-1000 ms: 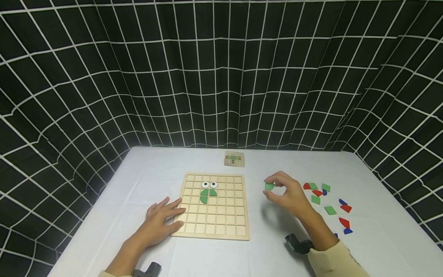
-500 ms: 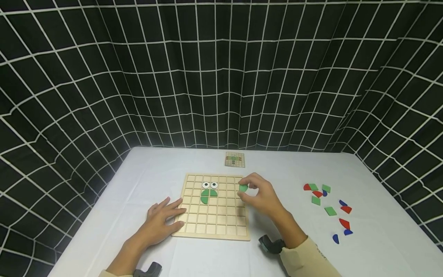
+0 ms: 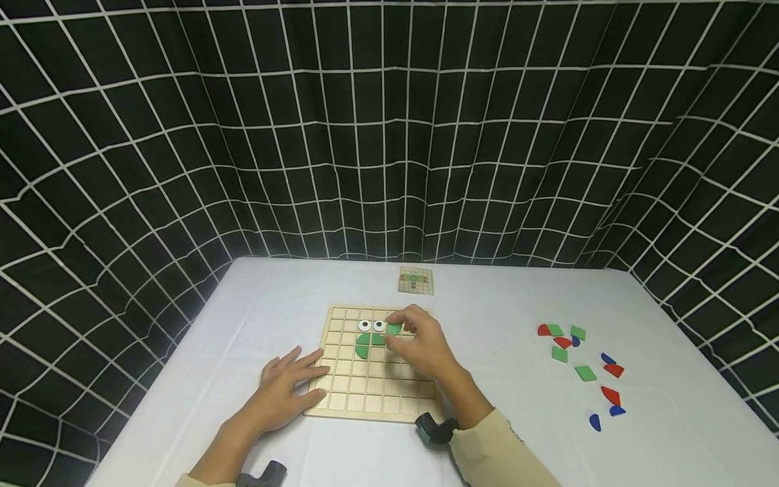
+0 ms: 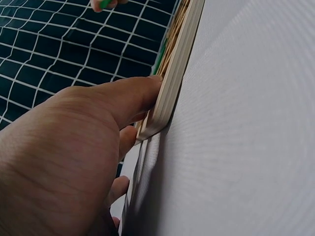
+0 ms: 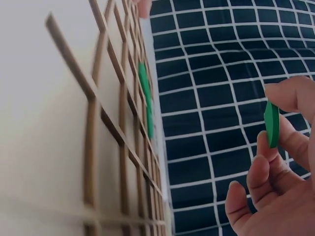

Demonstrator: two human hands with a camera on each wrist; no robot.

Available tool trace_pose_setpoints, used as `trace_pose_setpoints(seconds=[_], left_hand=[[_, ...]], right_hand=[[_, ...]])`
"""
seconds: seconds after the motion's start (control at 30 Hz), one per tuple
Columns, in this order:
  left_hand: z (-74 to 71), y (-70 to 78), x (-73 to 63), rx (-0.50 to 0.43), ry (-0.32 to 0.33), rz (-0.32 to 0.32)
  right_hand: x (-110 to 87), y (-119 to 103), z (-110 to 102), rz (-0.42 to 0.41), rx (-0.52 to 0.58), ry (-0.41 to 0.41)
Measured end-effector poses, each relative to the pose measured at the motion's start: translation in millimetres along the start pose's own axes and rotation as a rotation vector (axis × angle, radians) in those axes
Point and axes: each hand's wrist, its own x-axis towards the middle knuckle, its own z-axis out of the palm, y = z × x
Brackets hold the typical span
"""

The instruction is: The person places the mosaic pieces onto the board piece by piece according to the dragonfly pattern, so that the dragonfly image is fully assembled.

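A square wooden grid board [image 3: 365, 404] lies on the white table, with two round eye pieces [image 3: 364, 326] in an upper row. Just below the eyes sit several green rounded pieces [image 3: 363, 345]. My right hand [image 3: 424, 346] pinches another green piece [image 5: 272, 125] between thumb and fingertips, above the board and right of the eyes. In the right wrist view this piece is held clear of the grid. My left hand [image 3: 286, 389] rests with spread fingers on the board's left edge; the left wrist view shows a finger on the wooden rim [image 4: 172, 93].
A small picture card [image 3: 416, 280] with a figure on a grid lies behind the board. To the right are scattered green squares [image 3: 586, 373], red pieces [image 3: 610, 395] and blue half-rounds [image 3: 595, 422]. A black gridded cloth [image 3: 389, 135] hangs behind the table.
My right hand has carried the green piece leftward from the table on the right to above the board, near the eye pieces. My left hand has stayed on the board's edge.
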Motion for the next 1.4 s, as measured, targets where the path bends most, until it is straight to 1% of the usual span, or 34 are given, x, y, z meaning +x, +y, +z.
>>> trace_pose_setpoints(seconds=[0.23, 0.4, 0.6, 0.77, 0.9, 1.0, 1.1, 1.3, 1.4], left_hand=[[-0.3, 0.7, 1.5, 0.006, 0.010, 0.014], [0.2, 0.5, 3.4, 0.015, 0.000, 0.018], [-0.9, 1.4, 3.2, 0.011, -0.001, 0.016], [-2.4, 1.4, 2.4, 0.002, 0.006, 0.020], [-2.3, 0.6, 1.9, 0.009, 0.006, 0.020], [-1.9, 0.0, 1.3, 0.010, 0.007, 0.016], [-1.0, 0.4, 1.4, 0.005, 0.004, 0.014], [-2.4, 2.1, 0.9, 0.012, 0.001, 0.009], [-3.7, 1.8, 1.1, 0.019, 0.001, 0.009]], right_hand=[[1.4, 1, 13, 0.029, -0.012, -0.044], [-0.4, 6, 20, 0.040, -0.091, -0.103], [-1.9, 15, 27, 0.076, -0.160, -0.130], [-1.3, 22, 33, 0.104, -0.229, -0.179], [-1.8, 23, 36, 0.132, -0.279, -0.216], [-2.9, 21, 36, 0.139, -0.313, -0.239], [-4.6, 21, 34, 0.141, -0.311, -0.239], [-5.2, 24, 33, 0.122, -0.288, -0.186], [-5.2, 24, 33, 0.110, -0.288, -0.176]])
